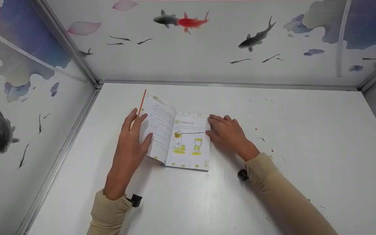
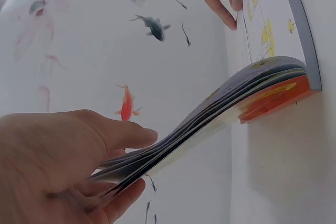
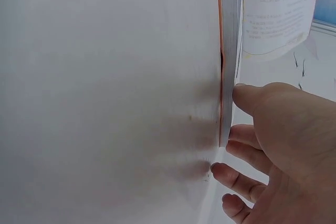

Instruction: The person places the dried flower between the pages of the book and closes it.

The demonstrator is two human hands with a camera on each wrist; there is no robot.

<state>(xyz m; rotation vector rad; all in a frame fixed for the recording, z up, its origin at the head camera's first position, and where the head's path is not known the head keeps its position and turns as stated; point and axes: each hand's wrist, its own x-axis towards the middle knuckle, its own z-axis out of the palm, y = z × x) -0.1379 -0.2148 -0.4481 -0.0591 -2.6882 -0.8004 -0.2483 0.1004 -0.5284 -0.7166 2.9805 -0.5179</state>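
Note:
An open book (image 1: 189, 143) with an orange cover lies on the white table, its right page printed with yellow-and-white cartoon figures. The left hand (image 1: 129, 147) holds the raised left part, thumb on the page and fingers behind the cover. In the left wrist view a curved bundle of pages (image 2: 210, 111) runs between that thumb and the fingers. At the book's right edge is the right hand (image 1: 228, 132), its fingers loosely bent. The right wrist view shows its thumb (image 3: 252, 97) and fingertips against the side of the thick page block (image 3: 229, 56).
Small dark and orange scraps (image 1: 272, 150) are scattered over the table (image 1: 305, 130) to the right. White wall panels (image 1: 214, 62) with painted fish enclose the back and sides. Each wrist carries a small black device (image 1: 135, 200) below the tan sleeve.

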